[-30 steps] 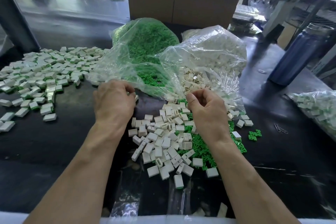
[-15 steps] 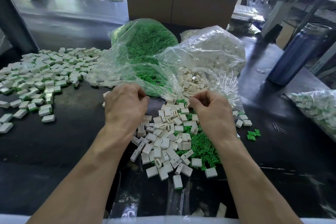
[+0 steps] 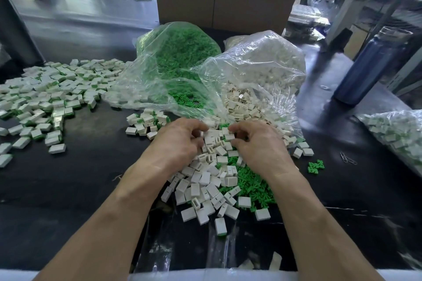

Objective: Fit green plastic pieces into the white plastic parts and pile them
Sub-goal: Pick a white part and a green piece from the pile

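1. Head view: white parts (image 3: pixel 205 180) and green pieces (image 3: pixel 251 187) lie heaped on the counter (image 3: pixel 91 189), light, rigid, slippery.
2. Left hand (image 3: pixel 178 143) and right hand (image 3: pixel 260 146) curl over the heap; each grip's contents seem hidden.
3. Pinch a shell's flat sides.

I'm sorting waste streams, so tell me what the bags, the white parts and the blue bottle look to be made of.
Bags: thin clear plastic film, glossy and crinkled, contents showing through.
White parts: rigid moulded plastic, matte, with crisp edges and slots.
Blue bottle: probably metal with a satin sheen, though coated plastic is possible; its top looks clear.
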Tool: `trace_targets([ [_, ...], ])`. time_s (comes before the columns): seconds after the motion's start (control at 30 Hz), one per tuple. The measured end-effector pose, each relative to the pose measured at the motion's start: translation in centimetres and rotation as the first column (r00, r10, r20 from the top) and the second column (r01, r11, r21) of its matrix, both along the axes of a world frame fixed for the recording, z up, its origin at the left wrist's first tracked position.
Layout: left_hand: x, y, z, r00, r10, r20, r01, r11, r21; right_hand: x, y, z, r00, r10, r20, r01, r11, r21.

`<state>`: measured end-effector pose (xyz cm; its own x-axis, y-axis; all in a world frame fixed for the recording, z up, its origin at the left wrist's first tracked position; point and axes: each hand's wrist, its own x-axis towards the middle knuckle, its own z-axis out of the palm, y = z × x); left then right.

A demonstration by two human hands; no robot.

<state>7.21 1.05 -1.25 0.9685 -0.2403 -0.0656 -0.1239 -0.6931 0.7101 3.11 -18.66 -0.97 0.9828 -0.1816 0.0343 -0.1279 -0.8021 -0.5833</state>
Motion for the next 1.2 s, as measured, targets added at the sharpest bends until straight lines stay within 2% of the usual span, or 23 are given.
trace_targets([
  [0.23, 0.4, 0.0, -0.4, 1.0, -0.002, -0.004, 0.002, 0.997, -0.073, 0.1, 0.3, -0.1, 0.998, 0.002, 0.066, 0.002, 0.999, -0.054],
  [0.53, 0.4, 0.3, -0.4, 0.998, -0.025, -0.055, 0.019, 0.994, -0.112, 0.1, 0.6, -0.1, 0.999, 0.022, 0.047, -0.019, 0.998, -0.051],
  [0.7, 0.4, 0.5, -0.4, 0.999, 0.001, -0.041, -0.006, 0.993, -0.12, -0.1, 0.1, 0.1, 0.997, 0.005, 0.071, -0.012, 0.995, 0.095],
  [0.9, 0.3, 0.5, -0.1, 0.999, 0.017, -0.027, -0.02, 0.992, -0.128, -0.5, -0.4, -0.1, 0.994, 0.016, 0.109, -0.05, 0.946, 0.321],
  [1.2, 0.1, 0.3, 0.4, 0.998, 0.046, -0.047, -0.054, 0.978, -0.202, 0.1, 0.8, -0.5, 0.985, 0.048, 0.165, -0.095, 0.951, 0.293],
])
